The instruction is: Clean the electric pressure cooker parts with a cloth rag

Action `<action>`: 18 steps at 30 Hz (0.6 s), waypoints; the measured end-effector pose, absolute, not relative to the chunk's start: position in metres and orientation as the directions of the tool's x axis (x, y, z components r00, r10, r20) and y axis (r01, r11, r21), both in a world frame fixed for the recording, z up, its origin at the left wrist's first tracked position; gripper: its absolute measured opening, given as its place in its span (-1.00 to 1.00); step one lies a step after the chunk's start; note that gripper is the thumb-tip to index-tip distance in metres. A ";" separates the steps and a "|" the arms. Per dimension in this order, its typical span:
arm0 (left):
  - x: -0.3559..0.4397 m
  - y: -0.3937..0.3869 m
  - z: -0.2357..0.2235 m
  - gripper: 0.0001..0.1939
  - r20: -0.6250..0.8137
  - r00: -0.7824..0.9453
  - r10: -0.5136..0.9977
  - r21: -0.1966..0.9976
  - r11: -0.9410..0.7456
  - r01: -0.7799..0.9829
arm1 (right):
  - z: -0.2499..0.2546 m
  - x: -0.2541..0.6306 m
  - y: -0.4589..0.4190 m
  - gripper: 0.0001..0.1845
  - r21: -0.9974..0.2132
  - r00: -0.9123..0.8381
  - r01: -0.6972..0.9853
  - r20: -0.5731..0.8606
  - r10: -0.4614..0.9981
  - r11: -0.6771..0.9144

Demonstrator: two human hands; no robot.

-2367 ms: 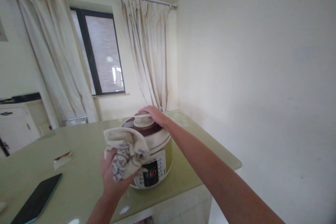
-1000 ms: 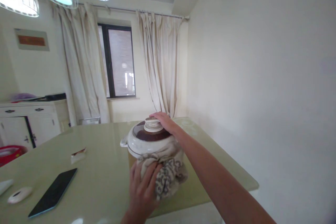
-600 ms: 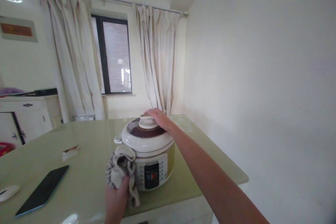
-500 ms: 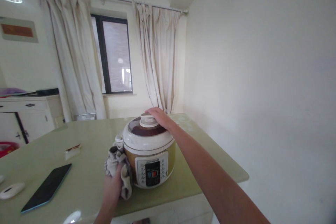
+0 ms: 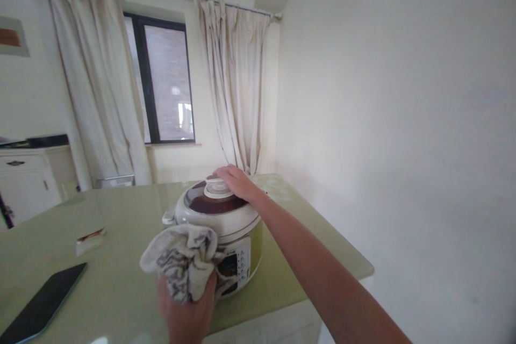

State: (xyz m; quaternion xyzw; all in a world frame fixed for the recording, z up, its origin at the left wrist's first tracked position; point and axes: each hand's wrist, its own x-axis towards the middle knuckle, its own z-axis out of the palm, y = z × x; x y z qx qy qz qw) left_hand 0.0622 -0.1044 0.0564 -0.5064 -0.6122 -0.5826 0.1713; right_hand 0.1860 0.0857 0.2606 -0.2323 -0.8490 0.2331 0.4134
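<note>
An electric pressure cooker (image 5: 256, 247), white on top with a dark lid centre, stands near the table's front edge. My right hand (image 5: 237, 180) rests on the white lid handle (image 5: 216, 187), its fingers curled over the far side. In my left hand (image 5: 187, 309) is a bunched, grey-patterned white cloth (image 5: 181, 258). It lies against the cooker's front left and covers part of the control panel (image 5: 242, 260). A white side handle (image 5: 169, 217) shows above the cloth.
A dark phone (image 5: 44, 301) lies on the green tabletop (image 5: 121, 274) at the left. Behind it is a small pale packet (image 5: 89, 242) with a brown edge. A white wall (image 5: 395, 145) runs along the right, and a white cabinet (image 5: 34, 183) stands at the far left.
My left hand has moved the cloth from the cooker's left side round to its front, over part of the panel. My right hand stays on the lid handle. The view has turned slightly right.
</note>
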 end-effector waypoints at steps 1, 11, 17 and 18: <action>0.066 -0.104 0.068 -0.58 0.855 -0.361 0.373 0.452 -0.195 0.870 | 0.261 0.187 0.085 -0.53 -0.600 -0.546 0.203 0.587 0.598 0.774; 0.005 -0.054 0.230 -0.48 0.543 -0.282 0.791 0.529 -0.061 0.846 | 0.264 0.189 0.079 -0.51 -0.621 -0.526 0.261 0.550 0.648 0.739; -0.043 0.006 0.257 -0.47 0.313 -0.208 0.927 0.644 -0.046 0.764 | 0.265 0.182 0.065 -0.61 -0.347 -0.528 0.479 0.620 0.581 0.806; -0.046 0.016 0.255 -0.48 0.341 -0.236 0.910 0.645 -0.044 0.763 | 0.265 0.181 0.062 -0.58 -0.328 -0.522 0.499 0.625 0.581 0.802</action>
